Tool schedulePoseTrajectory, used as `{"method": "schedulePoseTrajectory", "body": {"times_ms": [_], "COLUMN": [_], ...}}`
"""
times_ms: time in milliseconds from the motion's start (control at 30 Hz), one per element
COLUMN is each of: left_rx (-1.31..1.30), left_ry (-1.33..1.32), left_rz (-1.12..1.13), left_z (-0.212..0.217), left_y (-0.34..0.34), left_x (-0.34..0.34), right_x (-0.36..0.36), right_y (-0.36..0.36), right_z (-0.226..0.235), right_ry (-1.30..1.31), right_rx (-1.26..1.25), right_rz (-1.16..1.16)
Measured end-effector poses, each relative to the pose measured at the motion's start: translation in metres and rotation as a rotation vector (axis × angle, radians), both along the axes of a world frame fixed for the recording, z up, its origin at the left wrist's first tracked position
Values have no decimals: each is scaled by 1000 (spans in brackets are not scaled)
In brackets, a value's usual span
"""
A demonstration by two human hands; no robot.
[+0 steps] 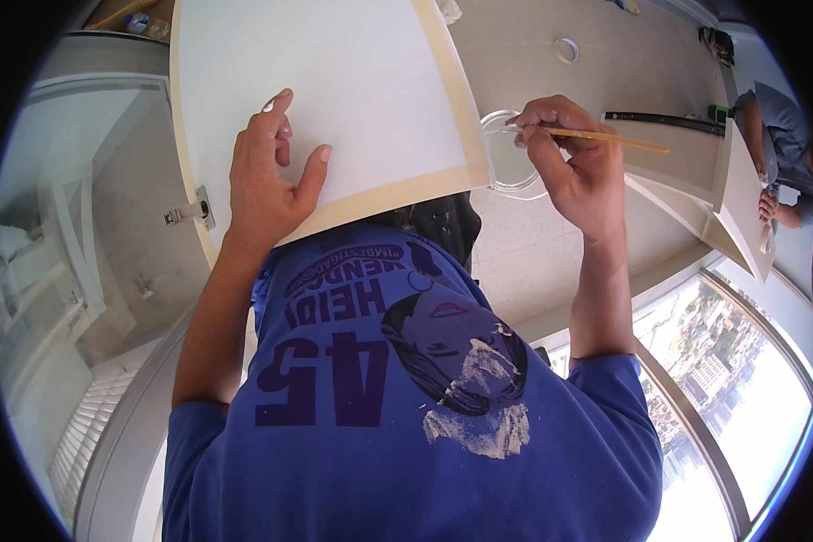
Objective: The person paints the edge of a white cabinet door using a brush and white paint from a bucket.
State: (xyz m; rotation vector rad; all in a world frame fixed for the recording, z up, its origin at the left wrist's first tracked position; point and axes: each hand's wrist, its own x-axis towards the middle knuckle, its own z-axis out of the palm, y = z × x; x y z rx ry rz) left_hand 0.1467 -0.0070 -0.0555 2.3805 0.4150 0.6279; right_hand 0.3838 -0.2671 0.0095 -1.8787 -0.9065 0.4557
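While the right hand (pixel 574 158) is closed in a pinch around a thin brush (pixel 623 142), its handle sticks out to the right of those fingers, and its other end points left past the fingertips. White smears mark the fingers. Just left of and below these fingertips is a clear container (pixel 515 187) with a round rim; whether the brush touches it, I cannot tell.

The left hand (pixel 271 176) holds nothing: its fingers are loosely bent, the thumb stands apart, and a white smear shows on one fingertip. They are over the white panel (pixel 361 90), though contact is unclear. The panel spreads beyond and to the right of these fingers, with a tan border (pixel 447 54) along its edges. A metal hinge (pixel 190 210) sits on the panel's left side, near the left wrist.

Nearer the body than both hands is the blue shirt (pixel 352 479), with pale smears on its front. Well beyond the right fingers, a tape roll (pixel 566 50) lies on the floor (pixel 515 59). Far to their right, another person (pixel 790 126) is beside a pale cabinet (pixel 673 167). Glass (pixel 108 154) stands left of the left fingers.
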Motion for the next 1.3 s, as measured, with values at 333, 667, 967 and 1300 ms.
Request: {"method": "schedulePoseTrajectory", "body": {"times_ms": [333,667,967,1300], "left_rx": [34,21,37,35], "left_ry": [28,13,56,18], "left_rz": [-14,-13,-34,-31], "left_z": [-1,1,0,0], "left_y": [1,0,0,-2], "left_x": [-2,0,-2,2], "right_x": [-3,-2,-12,-26], "right_y": [-16,0,-23,-40], "right_z": [2,-7,10,24], "right_ry": [32,33,46,110], "right_rx": [-13,87,-67,-87], "right_rz": [80,-4,73,56]}}
